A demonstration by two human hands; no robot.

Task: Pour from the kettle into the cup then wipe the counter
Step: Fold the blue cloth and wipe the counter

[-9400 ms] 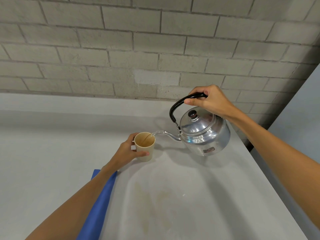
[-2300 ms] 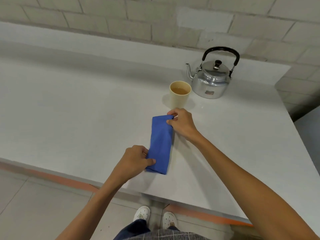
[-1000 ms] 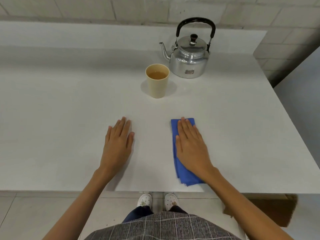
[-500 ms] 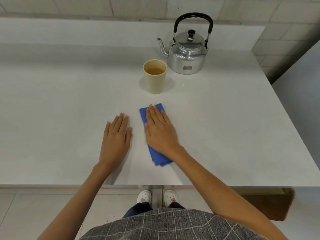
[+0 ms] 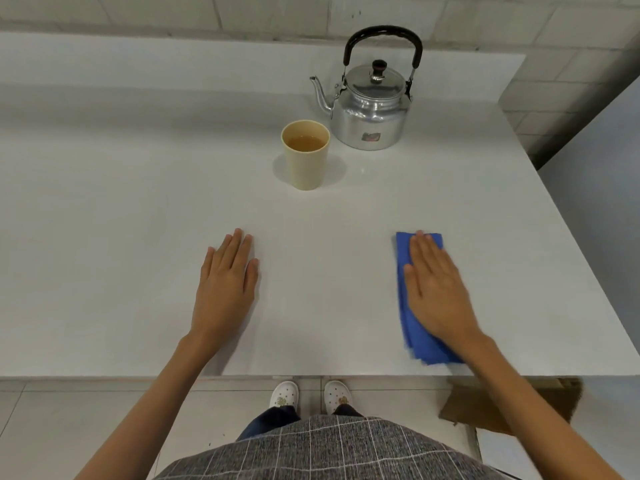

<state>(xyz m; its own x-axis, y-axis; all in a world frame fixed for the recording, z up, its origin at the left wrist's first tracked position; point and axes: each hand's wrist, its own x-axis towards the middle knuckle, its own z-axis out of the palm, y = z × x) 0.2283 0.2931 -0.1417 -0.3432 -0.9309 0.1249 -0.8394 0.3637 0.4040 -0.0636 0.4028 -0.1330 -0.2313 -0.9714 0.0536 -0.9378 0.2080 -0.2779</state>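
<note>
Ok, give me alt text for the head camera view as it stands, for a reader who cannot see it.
A person's right hand presses flat on a folded blue cloth near the right front of a white counter, while the left hand rests flat and empty on the counter. Behind them stand a beige cup of brownish liquid and, to its right, a metal kettle, lid on.

Non-task stuff only: block wall runs along the back, far beyond the fingertips, light grey with pale mortar lines. Tiled floor shows below the near edge, on the wrist side of the fingers. White shoes stand side by side on it, between the two forearms. Grey checked garment fills the bottom centre, dark trousers just above it. Brown mat-like patch lies on the floor, under the right forearm; can't tell what it is. Plain grey panel stands off to the right.
</note>
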